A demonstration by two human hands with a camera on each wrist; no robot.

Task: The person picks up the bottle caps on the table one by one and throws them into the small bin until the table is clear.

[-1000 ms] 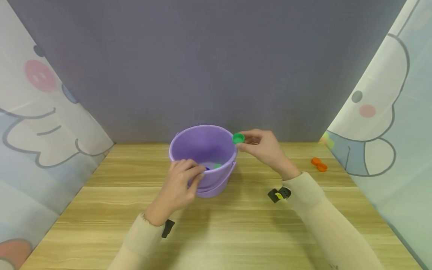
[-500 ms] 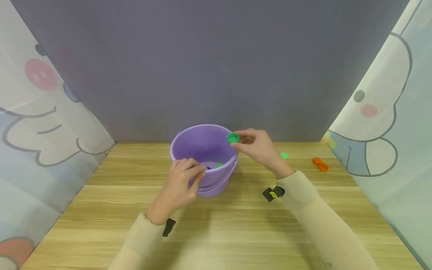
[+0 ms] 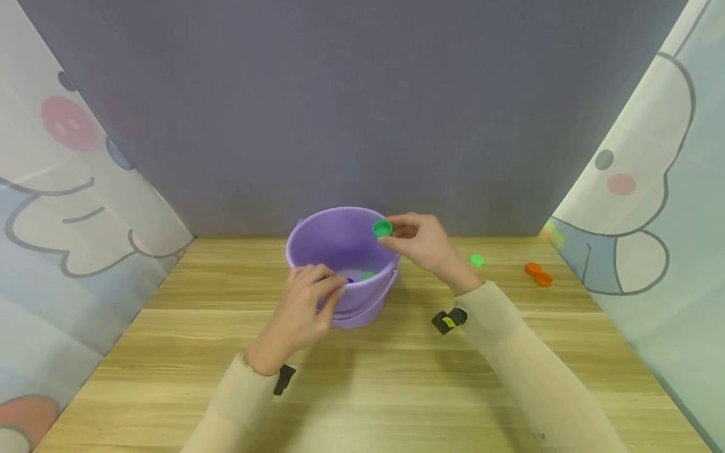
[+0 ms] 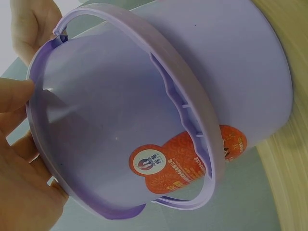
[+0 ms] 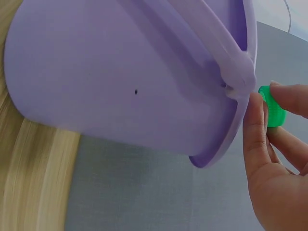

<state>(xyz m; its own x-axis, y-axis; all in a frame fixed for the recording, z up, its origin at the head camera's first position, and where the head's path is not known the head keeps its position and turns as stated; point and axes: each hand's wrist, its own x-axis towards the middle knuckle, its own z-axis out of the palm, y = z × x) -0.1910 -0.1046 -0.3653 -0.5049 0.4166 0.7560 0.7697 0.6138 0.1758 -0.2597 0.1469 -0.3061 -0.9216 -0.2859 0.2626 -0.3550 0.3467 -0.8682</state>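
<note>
A purple bucket (image 3: 362, 308) stands upright on the table, its handle (image 4: 204, 113) hanging down the near side. My left hand (image 3: 303, 305) grips the near left of the rim, thumb outside and fingers over the edge, as the left wrist view shows too. Over the right part of the bucket's mouth, my right hand (image 3: 425, 245) pinches a green bottle cap (image 3: 382, 228) between thumb and fingers. The ribbed side of that cap shows in the right wrist view. Inside the bucket lie a light green piece (image 3: 367, 275) and a dark blue piece (image 3: 350, 280), partly hidden by the rim.
Right of the bucket, a light green cap (image 3: 477, 260) lies on the wooden table (image 3: 385, 390). Two orange caps (image 3: 538, 274) lie touching farther right. A grey panel (image 3: 362, 113) rises behind the bucket, with cartoon-printed sheets at both sides.
My right hand has moved left with the green bottle cap, from beside the rim to over the bucket's mouth. The light green cap on the table has come into view. My left hand stays put.
</note>
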